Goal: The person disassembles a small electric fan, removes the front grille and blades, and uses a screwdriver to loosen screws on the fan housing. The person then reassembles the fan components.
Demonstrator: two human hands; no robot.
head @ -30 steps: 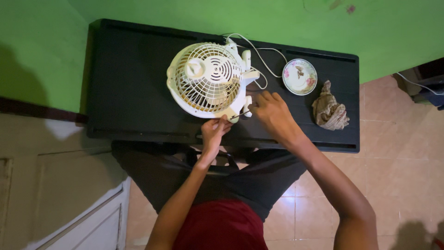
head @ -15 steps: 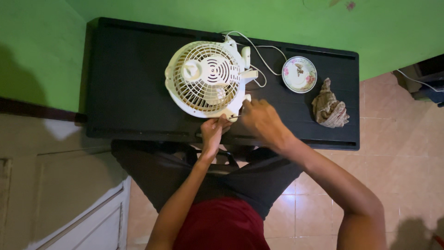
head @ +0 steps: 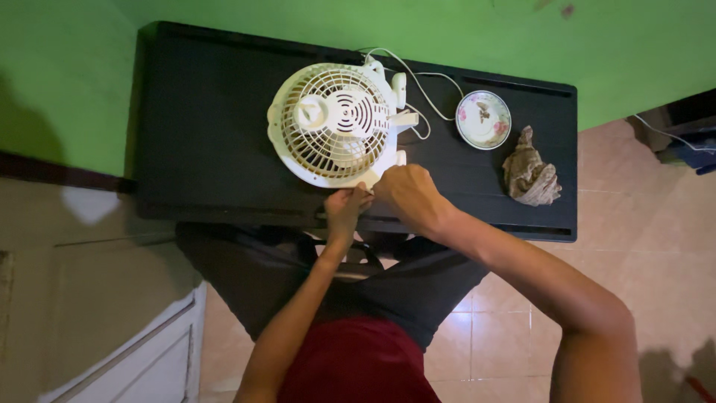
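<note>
Black table [head: 209, 149], white fan [head: 335, 123] grille up, both hands [head: 406, 195] at rim

Left half of the black table [head: 201, 134] lies open – right of the fan [head: 335, 123], cord [head: 425, 89], saucer [head: 483, 119] and rag [head: 529, 177] crowd it

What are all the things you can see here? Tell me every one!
table: one, black, against the green wall
fan: one, cream white, lying grille-up mid-table
cord: one, white, looping from the fan toward the dish
dish: one, white with flower print, right of the fan
cloth: one, brownish, crumpled, near the table's right end
left hand: one, at the fan's near edge
right hand: one, beside the left hand, touching the fan's near edge
</note>
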